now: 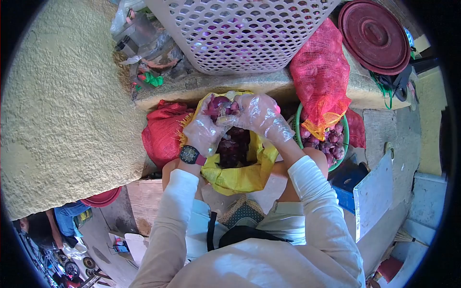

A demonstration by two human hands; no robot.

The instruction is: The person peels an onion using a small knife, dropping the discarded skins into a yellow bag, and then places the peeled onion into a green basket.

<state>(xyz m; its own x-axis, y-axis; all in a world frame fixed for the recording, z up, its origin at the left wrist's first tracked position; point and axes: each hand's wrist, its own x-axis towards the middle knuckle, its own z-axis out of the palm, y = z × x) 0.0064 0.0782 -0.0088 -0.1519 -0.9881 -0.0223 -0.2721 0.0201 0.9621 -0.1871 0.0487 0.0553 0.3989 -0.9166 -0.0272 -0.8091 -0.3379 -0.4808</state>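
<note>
Both my hands wear clear plastic gloves and meet over a yellow sack (217, 178) with its mouth rolled open. Dark red onions (234, 148) fill the inside of the sack. My left hand (204, 128), below a black watch with a red strap, is closed around a red onion (219, 106). My right hand (261, 114) curls its fingers against the same cluster, by the onion's dry stem end. Its palm is turned away, so the exact grip is partly hidden.
A white perforated basket (235, 45) with onions stands on the ledge ahead. A red mesh sack (321, 67) leans over a green basket (298, 126) of onions on the right. Another red sack (161, 132) lies left. A maroon lid (374, 36) rests upper right.
</note>
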